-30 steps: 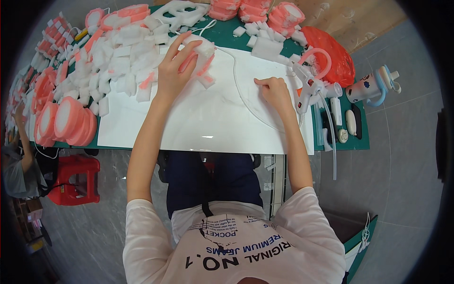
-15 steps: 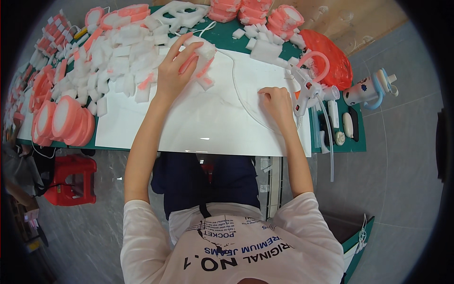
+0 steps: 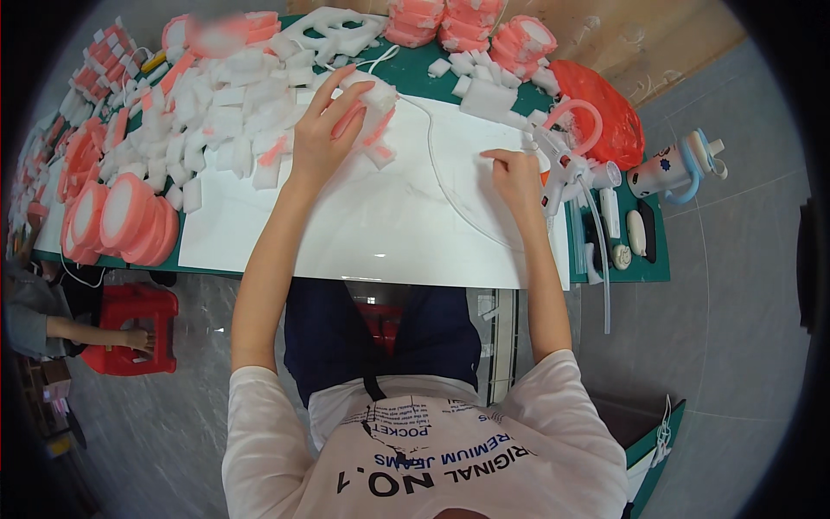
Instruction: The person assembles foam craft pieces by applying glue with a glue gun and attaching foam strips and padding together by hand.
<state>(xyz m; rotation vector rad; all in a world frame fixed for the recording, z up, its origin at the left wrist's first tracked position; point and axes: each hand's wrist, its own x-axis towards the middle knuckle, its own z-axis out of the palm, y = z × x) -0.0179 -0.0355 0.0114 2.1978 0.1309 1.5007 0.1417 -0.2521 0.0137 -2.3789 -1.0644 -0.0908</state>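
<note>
My left hand [image 3: 327, 130] has its fingers curved round a white and pink foam piece [image 3: 379, 97] at the far side of the white board [image 3: 372, 225]. Part of that piece lies hidden under the fingers. A small foam block [image 3: 380, 156] rests just beside it. Over the right part of the board is my right hand [image 3: 517, 177], fingers curled in and the index finger bent toward the left. Whether something small sits in its grasp is hidden. Right next to this hand is a white glue gun [image 3: 562, 177] with a clear glue stick [image 3: 603, 268] hanging from it.
White foam blocks [image 3: 229, 112] are heaped at left, beside pink-rimmed foam rounds [image 3: 134, 221]. More pink stacks [image 3: 519, 48] stand at the back. A red bag [image 3: 596, 104] and a tumbler [image 3: 666, 173] are at right. A co-worker's arm [image 3: 95, 333] reaches over a red stool [image 3: 164, 303].
My right hand has shifted slightly right and away from me, its index finger showing more. My left hand stays at the foam piece. A co-worker's arm has come into view at left.
</note>
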